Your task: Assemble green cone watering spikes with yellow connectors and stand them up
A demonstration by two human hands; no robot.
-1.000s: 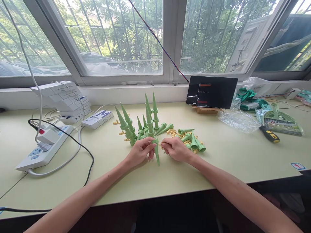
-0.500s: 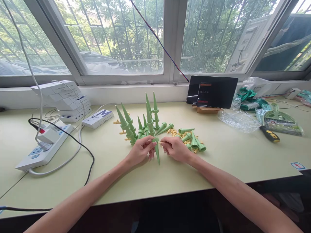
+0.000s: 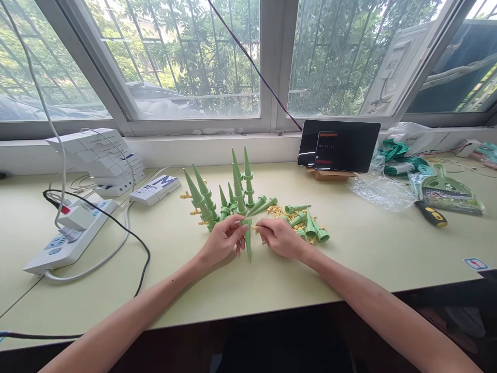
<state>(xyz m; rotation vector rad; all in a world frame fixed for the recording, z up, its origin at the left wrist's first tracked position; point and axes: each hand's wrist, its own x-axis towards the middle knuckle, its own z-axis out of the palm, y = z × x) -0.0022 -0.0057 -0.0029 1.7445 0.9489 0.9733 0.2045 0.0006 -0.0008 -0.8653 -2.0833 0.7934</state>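
Note:
My left hand (image 3: 225,237) grips a green plastic watering spike (image 3: 248,244) by its wide collar, the point hanging down. My right hand (image 3: 280,237) pinches a small yellow valve (image 3: 253,228) against the side of that collar; whether it is seated in the collar I cannot tell. Behind my hands, stacked green spikes (image 3: 239,194) stand upright in several columns, some with yellow valves (image 3: 186,195) sticking out on the left. To the right lies a heap of loose green spikes (image 3: 310,225) mixed with small yellow valves (image 3: 276,211).
A tablet with a phone (image 3: 337,147) leans on a cardboard box at the back. On the left are a white power strip (image 3: 70,243), cables and stacked white boxes (image 3: 97,160). A screwdriver (image 3: 430,214), clear plastic wrap and a green dustpan (image 3: 446,189) lie to the right.
The spike in my left hand has swung from a slant to nearly straight down, its tip moving left. The yellow valve in my right hand now shows more clearly, against the collar.

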